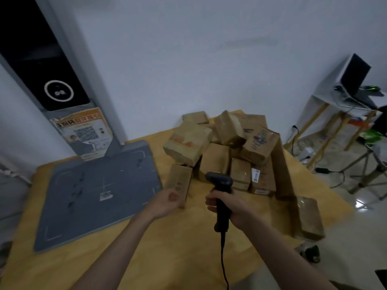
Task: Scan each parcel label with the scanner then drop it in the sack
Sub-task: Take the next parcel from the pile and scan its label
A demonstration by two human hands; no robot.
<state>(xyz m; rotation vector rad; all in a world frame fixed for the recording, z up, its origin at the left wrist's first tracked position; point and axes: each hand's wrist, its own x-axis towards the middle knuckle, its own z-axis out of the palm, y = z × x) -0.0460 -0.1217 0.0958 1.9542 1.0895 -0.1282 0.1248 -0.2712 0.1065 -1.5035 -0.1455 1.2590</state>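
Note:
A heap of brown cardboard parcels (226,143) lies on the wooden table (167,248). My right hand (228,208) grips the black corded scanner (221,185) by its handle, its head turned toward the heap. My left hand (167,203) holds the near end of a small upright parcel (181,182) at the heap's front left. One parcel in the heap shows a white label (255,174). No sack is in view.
A grey scale platform (94,189) with an upright display column (52,80) fills the table's left side. A single parcel (310,218) lies at the table's right edge. A white side table (343,105) with cables stands at the right, on a tiled floor.

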